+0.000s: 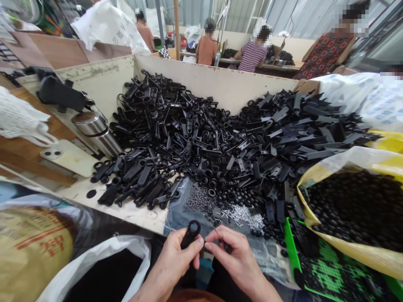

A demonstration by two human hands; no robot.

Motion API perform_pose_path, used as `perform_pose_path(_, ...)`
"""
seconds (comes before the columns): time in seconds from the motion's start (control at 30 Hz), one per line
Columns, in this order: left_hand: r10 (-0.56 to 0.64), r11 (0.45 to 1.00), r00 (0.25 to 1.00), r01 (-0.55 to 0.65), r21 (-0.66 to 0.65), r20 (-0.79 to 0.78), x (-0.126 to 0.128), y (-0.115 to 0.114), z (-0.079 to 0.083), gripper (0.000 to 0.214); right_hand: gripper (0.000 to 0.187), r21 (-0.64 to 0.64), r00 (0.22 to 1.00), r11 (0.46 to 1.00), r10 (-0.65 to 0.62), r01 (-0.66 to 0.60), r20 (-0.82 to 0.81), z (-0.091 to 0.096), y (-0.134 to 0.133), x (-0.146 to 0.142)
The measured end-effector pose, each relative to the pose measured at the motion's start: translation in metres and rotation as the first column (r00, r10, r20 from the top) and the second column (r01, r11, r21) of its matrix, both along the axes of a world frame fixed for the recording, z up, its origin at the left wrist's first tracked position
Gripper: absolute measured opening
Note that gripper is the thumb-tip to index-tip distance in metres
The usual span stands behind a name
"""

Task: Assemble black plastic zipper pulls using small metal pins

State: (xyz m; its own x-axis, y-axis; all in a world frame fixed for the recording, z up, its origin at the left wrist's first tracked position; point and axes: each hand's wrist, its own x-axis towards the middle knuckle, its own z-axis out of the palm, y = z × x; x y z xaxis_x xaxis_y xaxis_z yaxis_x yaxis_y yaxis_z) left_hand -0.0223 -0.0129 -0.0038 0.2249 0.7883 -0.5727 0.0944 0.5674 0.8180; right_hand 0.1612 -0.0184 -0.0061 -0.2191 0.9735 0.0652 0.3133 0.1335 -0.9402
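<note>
My left hand (184, 253) is closed round a black plastic part with a ring end (193, 227), the ring pointing up and away from me. Close beside it, my right hand (231, 251) is pinched, thumb against fingers; what it holds is too small and dark to make out. Just beyond my hands lie a heap of small dark screws (198, 198), a scatter of silvery pins (242, 216) and small black balls (231, 195). Similar black parts with ring ends (141, 178) lie loosely at the left front of the table.
Behind are a large pile of black ring-ended parts (176, 113) and a pile of flat black pieces (296, 121). A steel flask (97, 132) and phone (71, 158) stand left. Right are a yellow sack (352, 176) and green tray (292, 256). Several people sit beyond the partition (189, 79).
</note>
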Motion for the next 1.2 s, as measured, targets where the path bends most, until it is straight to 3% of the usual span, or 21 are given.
perform_pose_path(0.13,-0.005,1.000,1.000,0.005,-0.007,0.022,0.000,-0.001,0.004,0.049,0.018,0.025,0.999,0.999,0.039,-0.039,0.022,0.002,0.000,0.002)
perform_pose_path(0.3,0.001,0.996,0.988,0.013,-0.086,0.156,-0.001,0.001,0.014,0.046,0.021,-0.039,0.999,0.998,0.039,-0.038,0.028,0.006,-0.004,0.003)
perform_pose_path(0.47,0.072,0.992,0.970,-0.046,-0.117,0.232,0.005,0.011,0.012,0.043,0.026,-0.113,0.990,0.985,-0.136,0.132,-0.031,0.003,-0.002,-0.001)
perform_pose_path(0.57,0.154,0.977,0.943,-0.101,-0.188,0.295,0.011,0.018,0.008,0.043,0.023,-0.056,0.979,0.980,-0.195,0.192,-0.053,0.001,0.004,-0.004)
perform_pose_path(0.8,0.316,0.910,0.874,-0.170,-0.378,0.369,0.016,0.020,0.005,0.042,0.007,0.159,0.993,0.981,-0.114,0.114,-0.009,-0.005,0.006,0.000)
perform_pose_path(1.1,0.307,0.894,0.868,-0.122,-0.431,0.390,0.015,0.013,0.016,0.032,0.011,0.123,0.988,0.984,-0.141,0.132,0.070,-0.006,0.001,-0.001)
perform_pose_path(1.2,0.262,0.912,0.861,-0.073,-0.404,0.436,0.010,0.011,0.017,0.026,0.012,0.108,0.983,0.982,-0.162,0.153,0.084,-0.007,0.001,0.000)
